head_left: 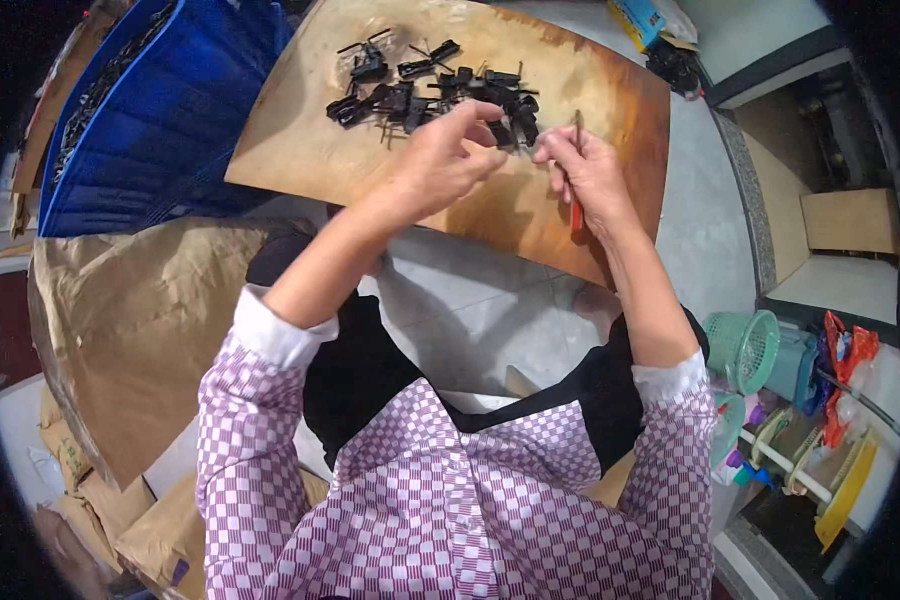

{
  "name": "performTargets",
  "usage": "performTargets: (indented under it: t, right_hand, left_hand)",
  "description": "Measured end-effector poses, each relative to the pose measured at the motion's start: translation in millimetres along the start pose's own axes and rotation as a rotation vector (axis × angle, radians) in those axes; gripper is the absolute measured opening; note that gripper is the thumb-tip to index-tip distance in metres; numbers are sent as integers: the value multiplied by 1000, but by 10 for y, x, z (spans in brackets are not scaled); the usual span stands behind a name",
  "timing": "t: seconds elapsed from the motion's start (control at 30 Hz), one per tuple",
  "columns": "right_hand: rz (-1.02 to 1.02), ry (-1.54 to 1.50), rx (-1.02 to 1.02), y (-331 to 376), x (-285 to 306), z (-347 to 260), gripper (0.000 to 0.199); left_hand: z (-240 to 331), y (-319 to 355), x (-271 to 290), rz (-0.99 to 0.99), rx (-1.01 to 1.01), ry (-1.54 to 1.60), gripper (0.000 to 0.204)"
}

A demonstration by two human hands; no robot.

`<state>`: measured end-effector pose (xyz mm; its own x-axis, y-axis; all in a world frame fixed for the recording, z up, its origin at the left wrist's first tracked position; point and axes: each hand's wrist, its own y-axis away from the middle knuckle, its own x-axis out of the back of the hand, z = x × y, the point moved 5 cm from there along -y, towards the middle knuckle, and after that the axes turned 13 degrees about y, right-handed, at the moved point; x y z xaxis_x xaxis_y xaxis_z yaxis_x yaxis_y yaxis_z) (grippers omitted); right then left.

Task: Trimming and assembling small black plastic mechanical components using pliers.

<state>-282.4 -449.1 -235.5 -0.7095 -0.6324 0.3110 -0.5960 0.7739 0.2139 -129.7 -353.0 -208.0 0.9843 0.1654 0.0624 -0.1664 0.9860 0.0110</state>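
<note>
Over the near part of a wooden board (300, 130), my left hand (448, 155) hovers with its fingers curled but apart; nothing shows between them. A pile of small black plastic parts (400, 100), some with thin pins or stems, lies just beyond it. My right hand (592, 178) is closed around a slim tool with a red handle (576, 216) and a thin dark tip that points away from me. Its exact kind is too small to tell. Black parts lie close to the fingertips of both hands.
A blue corrugated bin (170, 110) holding dark pieces stands left of the board. Brown paper sacking (140, 320) lies below it. At the right are a green plastic basket (742, 350), a red plastic bag (847, 370) and a cardboard box (850, 220). Tiled floor (460, 300) shows between my knees.
</note>
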Motion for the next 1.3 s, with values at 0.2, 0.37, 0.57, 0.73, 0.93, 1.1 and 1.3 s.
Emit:
performTargets:
  t: [0.2, 0.37, 0.57, 0.73, 0.93, 1.1, 1.3]
  right_hand:
    - [-133, -370, -65, 160, 25, -26, 16]
    - [-204, -273, -65, 222, -19, -58, 15]
    - [-203, -250, -69, 252, -83, -81, 15]
    - [-146, -155, -26, 285, -144, -123, 15]
    - [-50, -157, 22, 353, -110, -219, 21]
    - [-49, -79, 43, 528, -40, -237, 29]
    - [-56, 197, 153, 574, -129, -136, 32]
  left_hand:
    - [-272, -161, -254, 57, -21, -98, 63]
    - [-118, -219, -352, 95, 17, -243, 61]
    - [-115, -172, -401, 0, -122, -292, 51]
    - [-14, -103, -451, 6, -386, -337, 42]
    - [-185, -126, -455, -17, -151, -50, 39]
    - [-213, -64, -477, -102, 80, 426, 33]
    - [-242, -38, -487, -135, 94, 374, 25]
